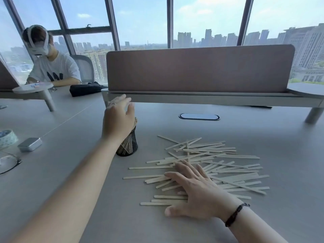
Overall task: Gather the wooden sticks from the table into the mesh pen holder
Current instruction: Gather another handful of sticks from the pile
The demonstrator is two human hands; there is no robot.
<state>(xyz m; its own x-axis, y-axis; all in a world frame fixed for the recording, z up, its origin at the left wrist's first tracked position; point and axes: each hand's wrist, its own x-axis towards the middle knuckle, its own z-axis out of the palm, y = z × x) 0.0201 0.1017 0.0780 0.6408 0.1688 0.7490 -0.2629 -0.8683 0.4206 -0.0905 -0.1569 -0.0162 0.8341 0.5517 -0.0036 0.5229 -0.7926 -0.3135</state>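
Dozens of wooden sticks (206, 165) lie scattered on a grey tabletop (263, 134), the right hand (196, 195) pressed flat on the pile with fingers spread. The left hand (119, 118), its fingers relaxed and parted, hovers over a black mesh pen holder (128, 146) already holding sticks — just left of the pile. No writing is legible. Behind — a brown desk divider (199, 69), tall windows (140, 20) and a city skyline.
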